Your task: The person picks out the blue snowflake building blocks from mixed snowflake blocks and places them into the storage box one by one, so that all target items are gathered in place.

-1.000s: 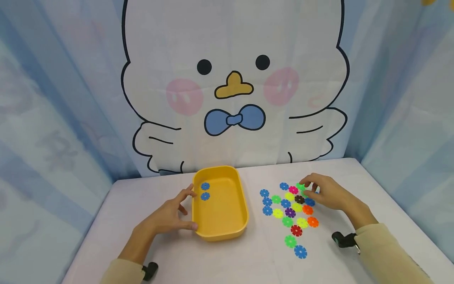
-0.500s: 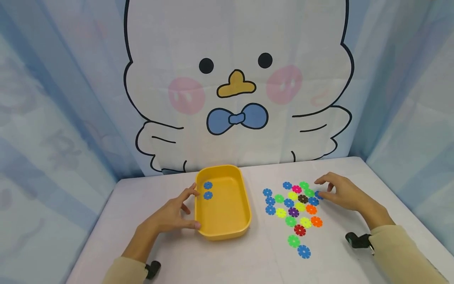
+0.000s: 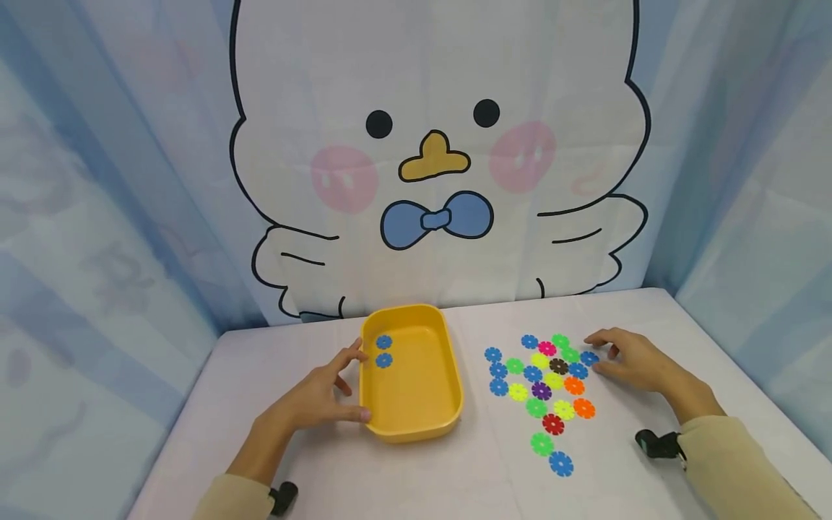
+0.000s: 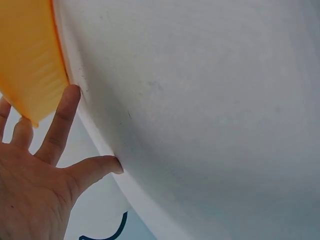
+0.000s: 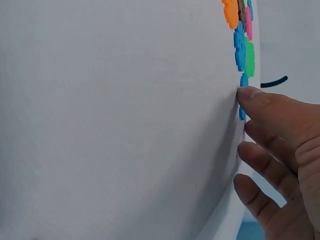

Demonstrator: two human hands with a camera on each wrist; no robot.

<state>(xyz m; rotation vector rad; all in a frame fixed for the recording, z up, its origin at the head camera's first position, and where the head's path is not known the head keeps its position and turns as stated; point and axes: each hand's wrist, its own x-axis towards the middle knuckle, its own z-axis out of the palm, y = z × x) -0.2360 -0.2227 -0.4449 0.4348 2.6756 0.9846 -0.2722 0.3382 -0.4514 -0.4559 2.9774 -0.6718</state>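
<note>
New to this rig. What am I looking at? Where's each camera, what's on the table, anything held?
No machine: a person works bare-handed, so each grip is simply a hand. The wide picture comes from a head-worn camera; the two close ones come from wrist cameras. On the white table sit a yellow tray holding two blue discs and, to its right, loose notched discs in mixed colours. The left grip touches the tray's left side. The right grip is beside a blue disc; neither shows a lifted disc.
</note>
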